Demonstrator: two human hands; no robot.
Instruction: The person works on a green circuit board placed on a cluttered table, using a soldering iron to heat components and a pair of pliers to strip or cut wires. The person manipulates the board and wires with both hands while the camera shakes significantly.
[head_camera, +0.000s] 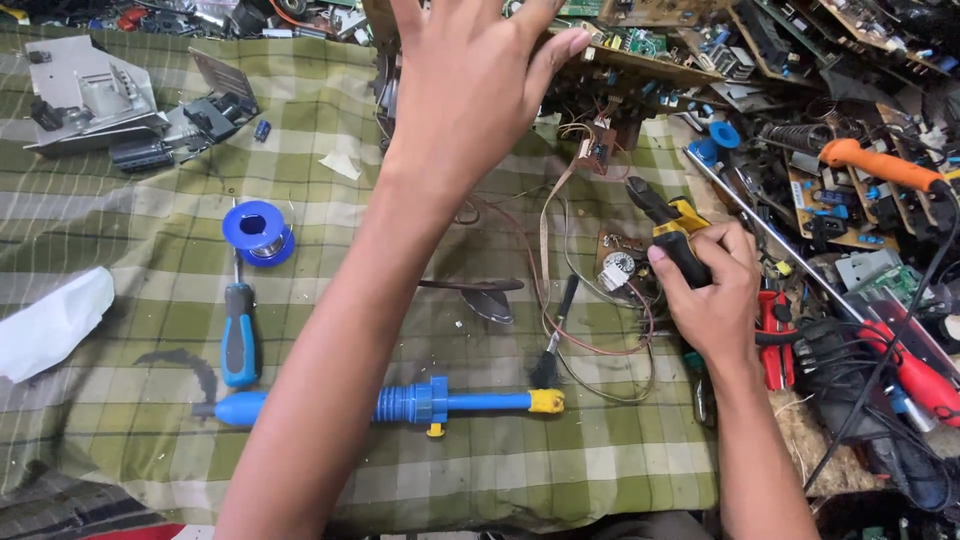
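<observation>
My left hand (470, 90) up at far edge of checked cloth (330, 200), fingers spread flat on brown circuit board (640, 65) — no grip. Right hand (715, 300) near cloth's right edge, fingers wrapped tight round yellow-black cutters (672, 232), tips just above small board (622, 262) with trailing wires. Blue desoldering pump (400, 404) lies near front edge, screwdriver (239, 335) left of it.

Blue desoldering pump (400, 404), blue-handled screwdriver (240, 335), solder spool (258, 231), white tissue (52, 322), green checked cloth (130, 260)
</observation>
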